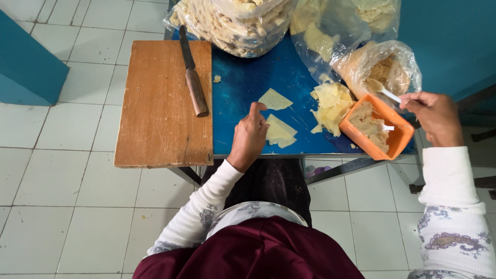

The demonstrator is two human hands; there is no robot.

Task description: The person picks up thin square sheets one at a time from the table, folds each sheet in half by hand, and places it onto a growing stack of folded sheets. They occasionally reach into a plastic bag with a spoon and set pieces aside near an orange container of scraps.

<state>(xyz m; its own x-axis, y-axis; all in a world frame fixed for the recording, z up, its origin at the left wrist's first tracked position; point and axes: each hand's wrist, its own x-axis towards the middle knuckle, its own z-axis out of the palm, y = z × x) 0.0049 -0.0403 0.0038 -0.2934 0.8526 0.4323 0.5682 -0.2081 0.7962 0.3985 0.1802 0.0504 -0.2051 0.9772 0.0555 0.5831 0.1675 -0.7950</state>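
Two hands worked over the blue table [248,77]. The left hand [250,135] rested near the table's front edge, fingertips bearing on a folded pale wrapper [280,132]; whether they pinched it or merely pressed could not be told. The right hand [435,116], at the table's right end, was closed on the handle of a white spoon [385,93] above the orange tub [380,126] of filling. The wrapper looked thin, limp and light, probably easy to tear, best lifted by a corner or edge. Further wrappers lay nearer the table's middle: one flat [275,99], a loose pile [330,106] beside the tub. On a wooden board [163,103] overhanging the table's left edge lay a knife [194,77]. Clear bags [243,20] at the table's back were cut off by the frame; the spoon's bowl was hard to make out against the plastic.
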